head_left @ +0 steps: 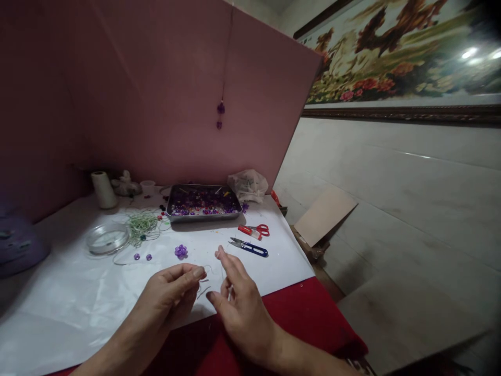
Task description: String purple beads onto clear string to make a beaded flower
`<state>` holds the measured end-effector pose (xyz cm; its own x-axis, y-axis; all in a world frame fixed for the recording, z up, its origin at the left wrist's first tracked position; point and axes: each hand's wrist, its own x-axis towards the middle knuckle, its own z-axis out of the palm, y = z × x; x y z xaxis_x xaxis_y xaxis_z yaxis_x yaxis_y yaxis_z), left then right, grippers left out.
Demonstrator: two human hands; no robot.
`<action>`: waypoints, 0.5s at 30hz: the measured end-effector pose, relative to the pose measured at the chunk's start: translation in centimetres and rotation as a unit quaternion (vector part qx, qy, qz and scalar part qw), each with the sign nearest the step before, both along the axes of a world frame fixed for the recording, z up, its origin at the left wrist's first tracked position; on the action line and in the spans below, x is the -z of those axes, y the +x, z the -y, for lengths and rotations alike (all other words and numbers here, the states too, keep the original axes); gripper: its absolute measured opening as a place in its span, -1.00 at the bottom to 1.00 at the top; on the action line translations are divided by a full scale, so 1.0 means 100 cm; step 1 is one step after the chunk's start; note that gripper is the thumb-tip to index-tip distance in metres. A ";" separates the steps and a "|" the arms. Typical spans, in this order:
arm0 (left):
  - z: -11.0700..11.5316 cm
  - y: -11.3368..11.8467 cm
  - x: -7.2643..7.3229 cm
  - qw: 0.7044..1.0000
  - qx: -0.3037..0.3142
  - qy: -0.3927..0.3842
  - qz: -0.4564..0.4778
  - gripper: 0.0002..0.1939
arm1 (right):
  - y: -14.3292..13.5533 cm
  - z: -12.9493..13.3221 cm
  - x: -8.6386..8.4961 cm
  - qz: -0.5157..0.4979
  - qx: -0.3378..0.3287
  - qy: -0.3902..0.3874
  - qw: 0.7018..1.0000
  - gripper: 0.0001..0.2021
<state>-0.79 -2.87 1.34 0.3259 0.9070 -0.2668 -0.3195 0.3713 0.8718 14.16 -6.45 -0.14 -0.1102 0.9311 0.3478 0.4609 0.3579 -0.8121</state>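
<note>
Low over the front of the white table covering, my left hand (172, 292) pinches a thin thread (203, 282) between thumb and forefinger. Loose thread ends show just right of its fingertips. My right hand (245, 308) is close beside it, thumb apart from the raised fingers; a fine strand passes near them, and whether the curled lower fingers touch it I cannot tell. Beyond the hands lies a purple bead flower (181, 251), with two small purple beads (143, 257) to its left. Blue thread snips (249, 247) rest behind my right hand.
A metal tray (205, 218) of mixed beads stands at the back, beside a plastic bag (248, 185). Red scissors (260, 230) are at right. Green cord (143, 225), a clear spool (107, 238) and a white thread cone (104, 190) occupy the left. A bead pendant (220, 108) hangs behind.
</note>
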 end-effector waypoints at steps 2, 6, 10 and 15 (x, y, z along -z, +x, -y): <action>-0.002 -0.001 0.001 1.000 -0.003 0.010 0.012 -0.66 | 0.001 -0.006 -0.004 -0.058 -0.052 -0.105 0.991 -0.46; -0.007 -0.004 0.001 0.999 -0.031 0.025 0.012 -0.73 | 0.007 -0.004 -0.002 -0.091 -0.065 -0.245 0.963 -0.88; -0.009 -0.005 -0.001 0.998 -0.052 0.043 -0.017 -0.73 | 0.023 0.015 -0.013 -0.002 -0.067 -0.208 0.976 -0.90; -0.008 -0.004 -0.002 0.993 -0.073 0.059 -0.075 -0.71 | 0.046 0.032 -0.035 0.262 -0.110 -0.036 0.958 -0.86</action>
